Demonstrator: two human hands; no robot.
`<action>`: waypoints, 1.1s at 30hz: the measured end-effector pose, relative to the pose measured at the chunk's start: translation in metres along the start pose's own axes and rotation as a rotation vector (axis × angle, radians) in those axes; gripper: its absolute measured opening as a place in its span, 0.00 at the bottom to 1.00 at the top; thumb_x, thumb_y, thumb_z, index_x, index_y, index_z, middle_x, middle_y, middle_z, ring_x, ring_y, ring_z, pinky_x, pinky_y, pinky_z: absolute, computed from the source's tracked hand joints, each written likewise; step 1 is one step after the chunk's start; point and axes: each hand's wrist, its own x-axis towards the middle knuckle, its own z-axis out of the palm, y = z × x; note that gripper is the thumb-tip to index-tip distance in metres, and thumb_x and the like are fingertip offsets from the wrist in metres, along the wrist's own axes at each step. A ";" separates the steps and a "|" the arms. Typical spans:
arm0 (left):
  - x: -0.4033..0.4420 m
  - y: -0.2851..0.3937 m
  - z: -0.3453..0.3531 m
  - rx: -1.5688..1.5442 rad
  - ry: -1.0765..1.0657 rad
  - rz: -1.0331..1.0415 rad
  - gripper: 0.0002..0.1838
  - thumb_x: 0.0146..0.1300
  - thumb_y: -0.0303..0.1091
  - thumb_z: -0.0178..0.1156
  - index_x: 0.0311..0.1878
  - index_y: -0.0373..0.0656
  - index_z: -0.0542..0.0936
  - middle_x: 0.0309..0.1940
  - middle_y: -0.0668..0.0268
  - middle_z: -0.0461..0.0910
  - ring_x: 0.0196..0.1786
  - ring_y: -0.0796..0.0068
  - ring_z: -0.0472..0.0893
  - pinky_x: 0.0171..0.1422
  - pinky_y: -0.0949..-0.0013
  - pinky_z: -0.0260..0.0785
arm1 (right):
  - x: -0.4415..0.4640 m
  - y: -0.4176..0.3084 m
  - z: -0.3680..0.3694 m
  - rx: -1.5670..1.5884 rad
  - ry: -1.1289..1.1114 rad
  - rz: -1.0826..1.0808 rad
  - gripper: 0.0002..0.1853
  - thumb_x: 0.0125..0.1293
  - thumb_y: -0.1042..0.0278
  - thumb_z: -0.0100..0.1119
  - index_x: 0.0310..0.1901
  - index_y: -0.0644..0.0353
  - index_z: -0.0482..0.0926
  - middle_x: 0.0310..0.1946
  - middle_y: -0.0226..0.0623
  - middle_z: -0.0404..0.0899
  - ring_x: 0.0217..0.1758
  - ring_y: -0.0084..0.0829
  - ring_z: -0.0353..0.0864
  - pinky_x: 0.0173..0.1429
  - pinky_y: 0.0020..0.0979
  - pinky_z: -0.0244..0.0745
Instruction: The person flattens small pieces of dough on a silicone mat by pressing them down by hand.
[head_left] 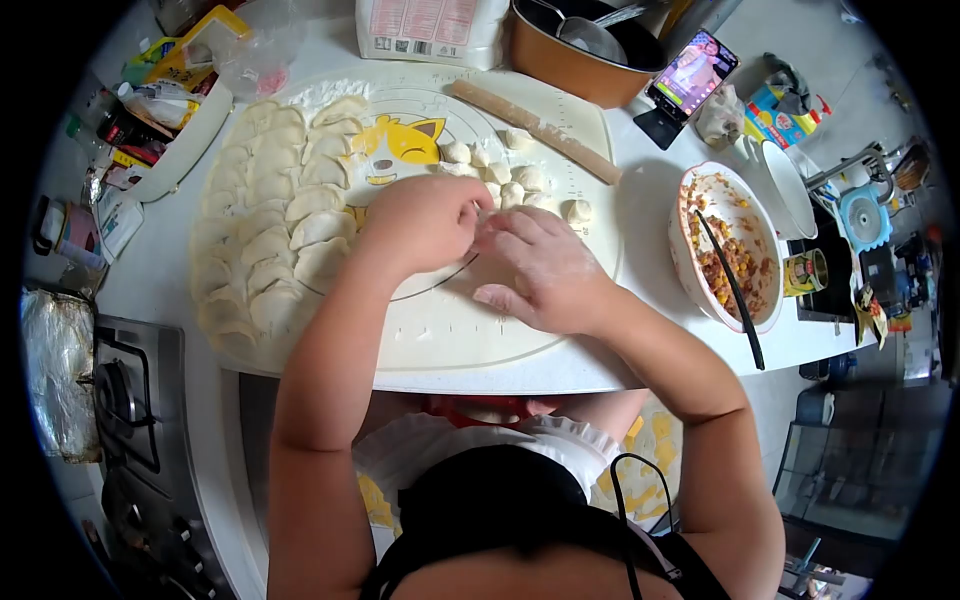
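The left hand (420, 225) and the right hand (548, 262) meet above the mat (450, 335), fingertips close together. Left grip: fingers curled inward; whether they pinch anything cannot be told. Right grip: spread, with the thumb apart from the fingers, which point toward the left hand. White powder coats parts of the right hand.

The dough pieces (530, 178) lie on the mat, grouped just beyond the hands; one sits apart from the group, to the right, and another near the rolling pin (535, 130). The rolling pin lies diagonally behind them. The folded dumplings (270, 200) are arranged in lengthwise rows on the left part of the mat. A patch of flour (325, 92) is located at the far end of these rows.

The mat covers much of the tabletop (640, 215). To the right of the mat stands a bowl (683, 215) containing filling (745, 265); a slim black utensil rests in it, extending over the near rim. Beyond the mat stand a printed bag (430, 30), an orange-brown pot (558, 68) and a propped phone (695, 75) with its screen lit. A stove (140, 420) is at the lower left.
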 end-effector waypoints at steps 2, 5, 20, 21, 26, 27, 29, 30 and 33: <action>-0.002 0.008 -0.012 -0.019 0.180 -0.135 0.11 0.61 0.30 0.59 0.46 0.46 0.83 0.34 0.62 0.85 0.35 0.62 0.83 0.40 0.62 0.75 | 0.005 -0.006 0.004 -0.097 -0.004 -0.071 0.30 0.63 0.43 0.61 0.59 0.57 0.74 0.59 0.46 0.71 0.65 0.51 0.68 0.70 0.52 0.63; -0.002 0.004 -0.009 -0.108 0.371 -0.046 0.09 0.62 0.30 0.59 0.44 0.45 0.83 0.33 0.62 0.85 0.34 0.63 0.83 0.40 0.62 0.75 | 0.011 -0.004 0.013 -0.162 -0.122 -0.150 0.41 0.65 0.34 0.54 0.69 0.58 0.66 0.68 0.48 0.64 0.73 0.55 0.60 0.77 0.59 0.51; 0.020 -0.011 0.015 -0.481 0.738 0.140 0.15 0.69 0.36 0.56 0.55 0.41 0.78 0.53 0.53 0.80 0.58 0.54 0.78 0.62 0.59 0.69 | 0.031 -0.005 0.004 0.462 0.099 0.211 0.39 0.74 0.38 0.42 0.74 0.62 0.58 0.72 0.55 0.59 0.78 0.51 0.55 0.79 0.44 0.50; 0.019 -0.007 0.026 -0.737 0.865 0.185 0.21 0.73 0.39 0.54 0.63 0.38 0.74 0.62 0.50 0.76 0.67 0.55 0.74 0.69 0.61 0.65 | 0.033 -0.017 0.004 0.807 0.310 0.518 0.38 0.76 0.40 0.39 0.74 0.64 0.57 0.72 0.56 0.61 0.77 0.47 0.57 0.78 0.39 0.52; 0.012 0.023 0.059 -1.050 0.617 0.461 0.35 0.78 0.48 0.45 0.76 0.31 0.53 0.75 0.44 0.57 0.77 0.53 0.58 0.79 0.60 0.50 | 0.062 -0.021 0.037 1.068 0.457 0.587 0.40 0.77 0.38 0.34 0.74 0.68 0.56 0.72 0.51 0.62 0.75 0.39 0.60 0.77 0.33 0.53; 0.013 0.021 0.057 -1.003 0.553 0.348 0.36 0.78 0.50 0.43 0.76 0.31 0.51 0.74 0.43 0.57 0.77 0.52 0.57 0.79 0.60 0.49 | 0.067 -0.026 0.034 1.202 0.505 0.718 0.40 0.77 0.37 0.33 0.74 0.68 0.56 0.72 0.50 0.62 0.75 0.39 0.60 0.77 0.33 0.53; 0.014 0.014 0.056 -0.959 0.504 0.225 0.37 0.78 0.52 0.41 0.76 0.31 0.50 0.74 0.42 0.57 0.77 0.50 0.57 0.79 0.60 0.48 | 0.070 -0.015 0.044 1.228 0.469 0.663 0.40 0.77 0.35 0.34 0.76 0.60 0.52 0.72 0.37 0.62 0.74 0.35 0.62 0.76 0.34 0.58; 0.011 0.017 0.053 -0.956 0.531 0.271 0.38 0.78 0.53 0.41 0.76 0.30 0.50 0.74 0.41 0.57 0.77 0.50 0.57 0.79 0.59 0.48 | 0.071 -0.015 0.047 1.245 0.472 0.642 0.41 0.76 0.34 0.34 0.76 0.61 0.53 0.72 0.40 0.61 0.74 0.35 0.61 0.76 0.34 0.57; 0.016 0.014 0.057 -0.911 0.599 0.343 0.37 0.77 0.53 0.41 0.76 0.32 0.53 0.74 0.40 0.57 0.77 0.46 0.56 0.79 0.57 0.47 | 0.076 -0.014 0.046 1.278 0.489 0.599 0.43 0.75 0.32 0.34 0.76 0.63 0.53 0.74 0.45 0.60 0.75 0.37 0.59 0.77 0.34 0.55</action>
